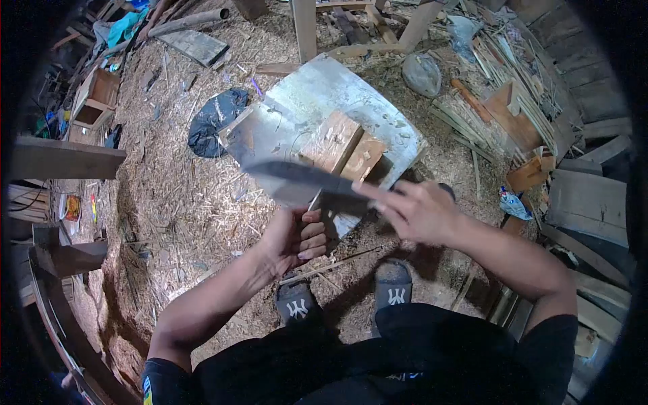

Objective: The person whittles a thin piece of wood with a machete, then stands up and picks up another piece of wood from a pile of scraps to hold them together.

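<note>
My right hand [418,212] is closed around the handle of a machete [304,181], its index finger stretched along the blade's base. The wide dark blade points left and looks a little smeared by motion. Just below it, my left hand [304,237] is closed on a thin strip of wood [315,200]; most of the strip is hidden by the fingers and blade. Behind the blade, a wooden block [331,142] and a shorter wood piece [364,156] lie side by side on a pale, worn board [297,94].
Wood shavings [175,202] cover the ground. A black plastic bag [219,121] lies left of the board, and a clear bag [422,74] lies to its right. Wood strips [520,94] are piled at right. A beam [67,158] juts in from the left. My sandals [393,287] stand below.
</note>
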Available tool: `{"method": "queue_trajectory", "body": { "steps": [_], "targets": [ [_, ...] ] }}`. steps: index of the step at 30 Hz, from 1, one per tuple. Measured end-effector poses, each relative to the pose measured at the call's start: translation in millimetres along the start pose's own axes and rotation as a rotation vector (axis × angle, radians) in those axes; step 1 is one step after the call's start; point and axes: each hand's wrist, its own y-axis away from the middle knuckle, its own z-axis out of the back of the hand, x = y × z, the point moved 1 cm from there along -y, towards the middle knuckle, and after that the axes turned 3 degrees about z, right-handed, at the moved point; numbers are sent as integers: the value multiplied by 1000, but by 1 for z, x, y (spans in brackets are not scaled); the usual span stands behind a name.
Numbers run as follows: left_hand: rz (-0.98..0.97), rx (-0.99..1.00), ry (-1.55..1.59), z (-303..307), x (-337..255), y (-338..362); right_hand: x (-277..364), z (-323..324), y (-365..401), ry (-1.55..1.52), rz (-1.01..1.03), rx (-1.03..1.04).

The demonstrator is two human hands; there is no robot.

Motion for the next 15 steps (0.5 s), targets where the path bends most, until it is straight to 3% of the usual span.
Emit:
{"method": "queue_trajectory", "body": {
  "steps": [2, 4, 6, 7, 8, 10, 12, 13, 14, 15],
  "targets": [
    [45, 112, 60, 4, -2, 0, -8, -8, -2, 78, -46, -107],
    [52, 118, 53, 3, -2, -1, 3, -2, -10, -69, -160, 34],
    [11, 44, -1, 2, 0, 0, 10, -8, -3, 28, 70, -152],
    [16, 43, 7, 6, 1, -1, 12, -5, -1, 28, -34, 27],
    [32, 114, 47, 10, 3, -3, 2, -1, -2, -10, -134, 58],
    [39, 192, 84, 4, 3, 0, -17, -1, -8, -7, -184, -148],
    [15, 58, 31, -7, 3, 5, -2, -2, -6, -14, -155, -78],
    [22, 96, 21, -2, 4, 2, 7, -3, -3, -34, -133, -8],
    [23, 90, 21, 3, 4, 1, 9, -11, 4, 11, 19, -160],
    [18, 102, 30, 6, 4, 1, 7, -11, 4, -6, -35, -103]
  ]
}}
